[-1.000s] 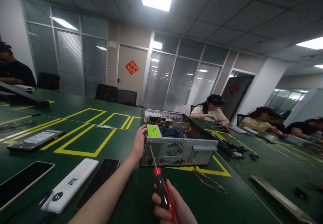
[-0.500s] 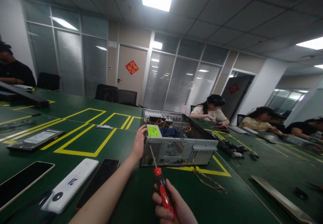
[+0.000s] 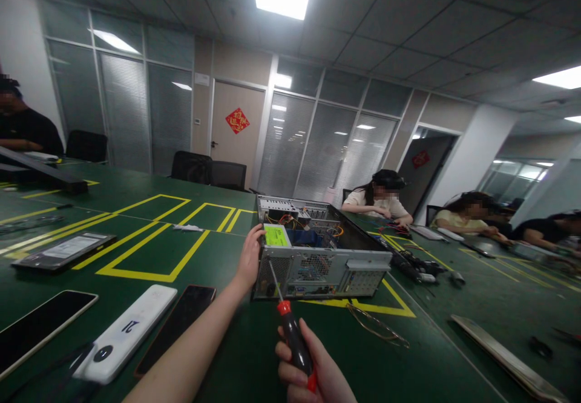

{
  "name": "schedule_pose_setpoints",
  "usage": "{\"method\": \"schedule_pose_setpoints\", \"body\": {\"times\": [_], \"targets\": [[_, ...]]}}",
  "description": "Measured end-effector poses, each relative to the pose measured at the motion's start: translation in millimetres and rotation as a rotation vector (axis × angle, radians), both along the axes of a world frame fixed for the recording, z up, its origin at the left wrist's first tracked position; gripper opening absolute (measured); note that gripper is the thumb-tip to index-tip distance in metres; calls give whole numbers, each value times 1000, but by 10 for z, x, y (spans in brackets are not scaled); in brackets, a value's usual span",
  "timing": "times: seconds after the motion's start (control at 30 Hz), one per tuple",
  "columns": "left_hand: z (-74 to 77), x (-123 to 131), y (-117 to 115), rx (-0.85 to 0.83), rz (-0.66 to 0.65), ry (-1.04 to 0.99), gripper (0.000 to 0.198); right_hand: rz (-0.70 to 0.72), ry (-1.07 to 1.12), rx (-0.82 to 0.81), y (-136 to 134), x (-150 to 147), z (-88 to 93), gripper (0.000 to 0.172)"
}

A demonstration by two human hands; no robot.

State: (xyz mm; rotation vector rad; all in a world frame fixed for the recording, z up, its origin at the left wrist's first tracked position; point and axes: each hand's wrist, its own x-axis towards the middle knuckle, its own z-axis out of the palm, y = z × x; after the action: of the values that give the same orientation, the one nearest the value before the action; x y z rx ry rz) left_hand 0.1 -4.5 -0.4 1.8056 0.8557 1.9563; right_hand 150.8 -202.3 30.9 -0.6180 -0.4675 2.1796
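Observation:
An open computer case [image 3: 340, 270] lies on the green table, its vented back panel facing me. Inside its left corner sits a power supply with a bright yellow-green label [image 3: 276, 235], among loose coloured wires. My left hand [image 3: 250, 256] rests against the left side of the case, fingers curled over the top edge near the power supply. In my right hand [image 3: 313, 360] is a screwdriver [image 3: 296, 339] with a black and red handle, the fingers wrapped around it. Its shaft points up to the back panel, and the tip meets the panel near the power supply's upper corner.
Left of me lie a hard drive [image 3: 66, 250], a white device marked 21 [image 3: 129, 330] and two phones [image 3: 179, 324]. Wire [image 3: 376, 324] lies before the case; dark cables [image 3: 415, 267] and a long metal plate [image 3: 503, 354] are to the right. Several people sit around the table.
The screwdriver handle has turned about its axis in my right hand, showing more black and less red. The case and my left hand hold still.

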Motion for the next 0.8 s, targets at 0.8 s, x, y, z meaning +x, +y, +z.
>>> {"method": "schedule_pose_setpoints", "body": {"times": [0.8], "targets": [[3,8,-3,1,-12,-11,44,-84,-132,-151,-6,-94,28,32]]}}
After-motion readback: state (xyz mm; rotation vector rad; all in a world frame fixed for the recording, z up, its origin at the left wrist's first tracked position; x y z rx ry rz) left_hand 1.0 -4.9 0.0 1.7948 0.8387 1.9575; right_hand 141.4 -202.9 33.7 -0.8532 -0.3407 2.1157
